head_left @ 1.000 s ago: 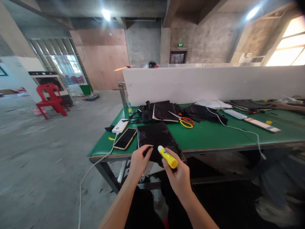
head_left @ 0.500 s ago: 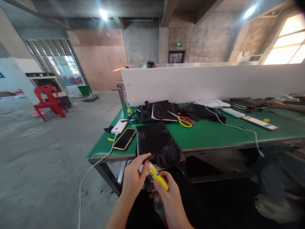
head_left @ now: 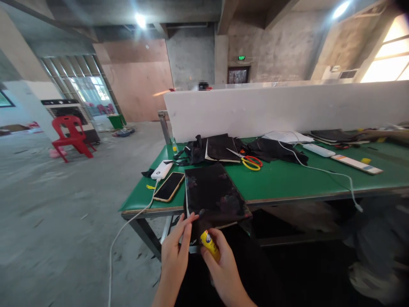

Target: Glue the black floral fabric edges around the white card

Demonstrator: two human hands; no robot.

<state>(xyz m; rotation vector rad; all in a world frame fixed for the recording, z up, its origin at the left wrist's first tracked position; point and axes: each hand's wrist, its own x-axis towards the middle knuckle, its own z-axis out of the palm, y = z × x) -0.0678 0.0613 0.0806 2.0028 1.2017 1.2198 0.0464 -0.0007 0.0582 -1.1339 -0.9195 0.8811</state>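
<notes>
A yellow glue stick is gripped in my right hand, just in front of the book's near edge. My left hand has its fingers stretched out, with the fingertips at the near left corner of a book covered in black floral fabric. Fabric droops over the book's near edge, which juts past the edge of the green table. Whether the left fingertips press on the cover or only hover there, I cannot tell.
Left of the book lie a phone and a white power bank with a cable. Behind it are scissors, another black-covered book and black cloth. A white divider borders the table; a co-worker's arm is at right.
My left hand has drawn back from the glue stick's tip, its fingers now straighter. The glue stick has shifted slightly lower in my right hand. The view has moved slightly.
</notes>
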